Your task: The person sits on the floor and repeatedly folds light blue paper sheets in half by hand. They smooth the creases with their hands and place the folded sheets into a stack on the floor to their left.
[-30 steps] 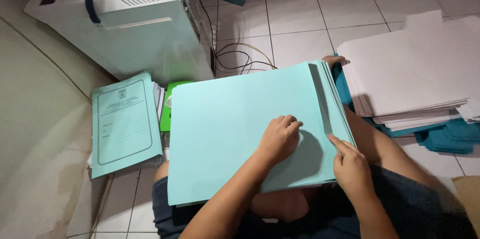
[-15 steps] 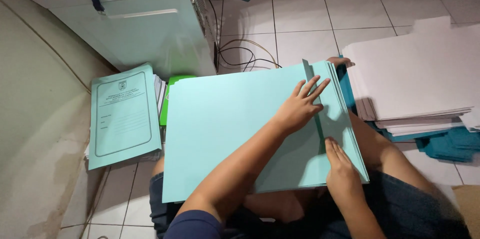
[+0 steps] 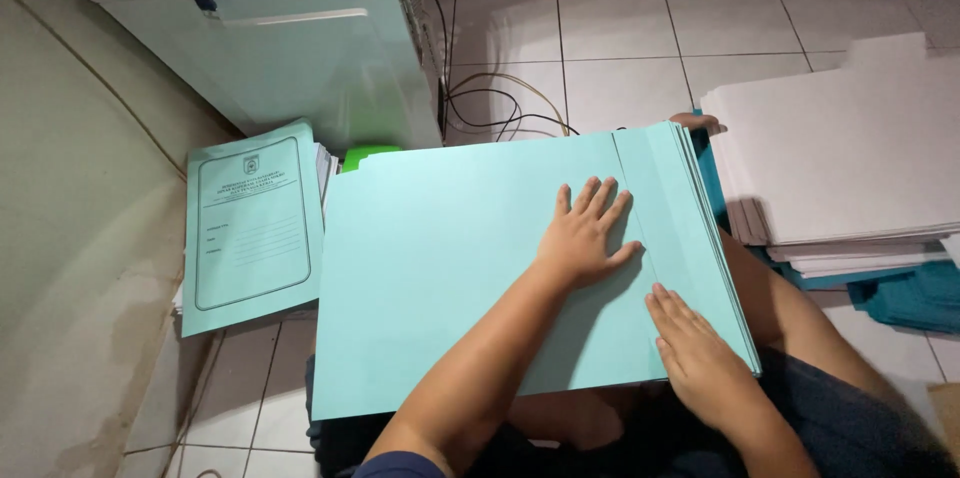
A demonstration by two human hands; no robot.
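Observation:
A stack of light teal paper folders [image 3: 450, 268] rests on my lap, its top sheet folded along a crease near the right side. My left hand [image 3: 585, 233] lies flat on the top folder just left of the crease, fingers spread. My right hand [image 3: 700, 363] presses flat on the folded strip near the folder's lower right corner. Neither hand grips anything.
A printed teal folder pile [image 3: 250, 223] lies on the tiled floor at left, a white machine [image 3: 290, 38] behind it with cables [image 3: 500, 113]. A tall stack of white sheets [image 3: 850, 148] stands at right over darker teal folders [image 3: 915, 298]. A green object [image 3: 368, 153] peeks out behind the lap stack.
My left hand slid from the crease top back down and flattened on the folder. My right hand stayed pressing near the lower right corner.

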